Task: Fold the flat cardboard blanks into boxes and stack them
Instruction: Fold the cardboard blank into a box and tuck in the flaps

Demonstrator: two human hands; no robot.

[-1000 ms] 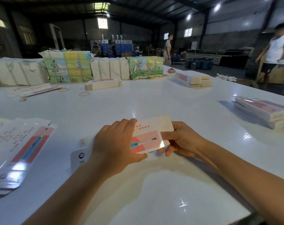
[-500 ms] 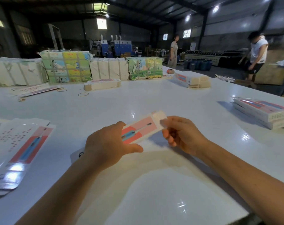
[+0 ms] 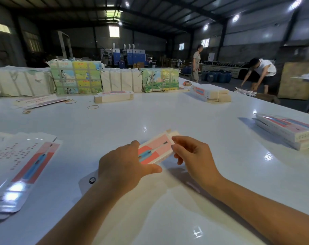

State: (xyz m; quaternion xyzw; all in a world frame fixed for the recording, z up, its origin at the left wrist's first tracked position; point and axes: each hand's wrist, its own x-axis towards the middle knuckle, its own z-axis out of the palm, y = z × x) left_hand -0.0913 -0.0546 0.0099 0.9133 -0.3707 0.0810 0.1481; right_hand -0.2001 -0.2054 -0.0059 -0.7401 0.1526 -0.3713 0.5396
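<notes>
2 bare forearms come up from the near edge of the white table [image 3: 167, 112], 1 from the lower left and 1 from the lower right. No sleeve shows on either; each arm is uncovered as far as it can be seen. The left hand [image 3: 125, 167] and right hand [image 3: 194, 156] are gloveless, with no ring, watch or band visible at fingers or wrists. The nails look short and unpainted.

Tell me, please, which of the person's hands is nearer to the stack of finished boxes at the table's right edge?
Right. The right hand sits left of the stack of finished boxes, gripping the box; the left hand is farther left, holding the box's other end.
</notes>
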